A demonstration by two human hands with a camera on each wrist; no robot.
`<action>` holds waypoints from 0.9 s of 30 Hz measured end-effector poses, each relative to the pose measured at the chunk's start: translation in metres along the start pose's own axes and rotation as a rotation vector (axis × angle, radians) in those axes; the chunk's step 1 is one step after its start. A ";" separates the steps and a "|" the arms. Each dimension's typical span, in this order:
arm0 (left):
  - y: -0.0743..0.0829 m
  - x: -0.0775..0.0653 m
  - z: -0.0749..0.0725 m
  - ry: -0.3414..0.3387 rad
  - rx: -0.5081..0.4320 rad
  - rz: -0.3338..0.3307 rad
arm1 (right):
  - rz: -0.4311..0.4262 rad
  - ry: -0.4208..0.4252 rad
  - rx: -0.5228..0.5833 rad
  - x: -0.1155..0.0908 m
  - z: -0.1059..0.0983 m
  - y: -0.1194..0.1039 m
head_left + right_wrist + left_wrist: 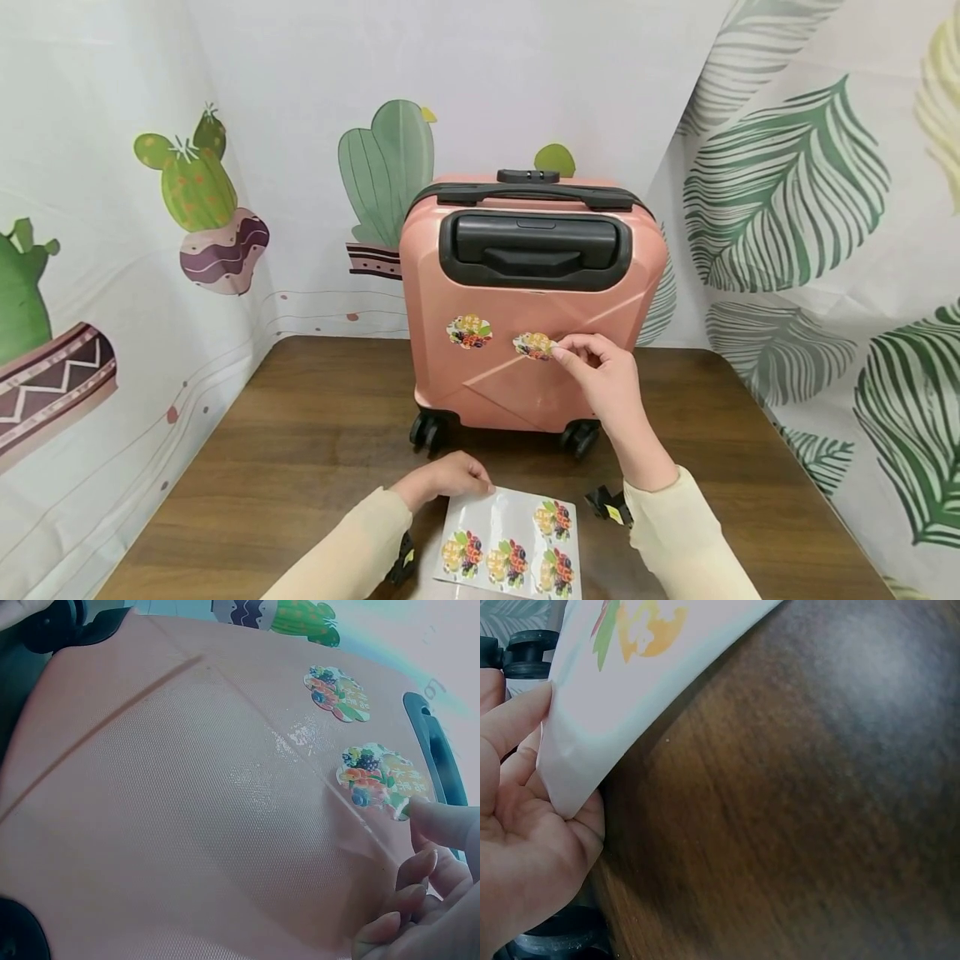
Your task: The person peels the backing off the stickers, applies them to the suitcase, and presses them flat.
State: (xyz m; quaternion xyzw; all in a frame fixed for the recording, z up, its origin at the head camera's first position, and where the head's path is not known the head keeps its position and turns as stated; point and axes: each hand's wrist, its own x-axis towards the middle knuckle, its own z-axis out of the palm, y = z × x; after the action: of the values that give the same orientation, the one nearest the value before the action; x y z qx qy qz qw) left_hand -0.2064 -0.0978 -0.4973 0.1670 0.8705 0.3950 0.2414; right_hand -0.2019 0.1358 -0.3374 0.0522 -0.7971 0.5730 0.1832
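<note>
A pink suitcase (525, 367) stands upright on the table, its front toward me. On its left half a fruit sticker (469, 332) lies flat. My right hand (603, 375) pinches the right edge of a second fruit sticker (533, 345) between thumb and forefinger, close against the suitcase's face; whether it touches all over I cannot tell. My left hand (453, 477) holds the top left corner of a white sticker sheet (480, 521), which carries several more fruit stickers along its right and lower parts. In the left wrist view the sheet's corner (577, 772) sits between the fingers.
The brown wooden table (300, 450) spreads around the suitcase. Black wheels (429, 431) hold the suitcase off it. A black strap piece with a yellow label (617, 510) shows by my right sleeve. Patterned cloth (300, 167) hangs behind and at both sides.
</note>
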 end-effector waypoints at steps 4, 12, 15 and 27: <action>0.000 0.000 0.001 0.000 -0.008 -0.004 | 0.005 0.011 -0.002 0.000 0.001 -0.001; 0.000 -0.001 0.002 0.011 -0.013 -0.004 | -0.081 0.114 -0.108 0.001 0.008 -0.001; 0.000 -0.001 0.002 0.014 -0.017 -0.001 | -0.088 0.148 -0.121 0.001 0.011 -0.001; -0.002 -0.001 0.002 0.011 -0.031 -0.005 | -0.042 0.221 -0.060 0.002 0.020 -0.004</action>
State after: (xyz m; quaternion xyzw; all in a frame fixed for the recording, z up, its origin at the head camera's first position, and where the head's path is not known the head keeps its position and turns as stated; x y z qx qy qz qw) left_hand -0.2049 -0.0980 -0.4995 0.1590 0.8661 0.4086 0.2401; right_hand -0.2074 0.1165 -0.3388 -0.0001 -0.7875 0.5472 0.2835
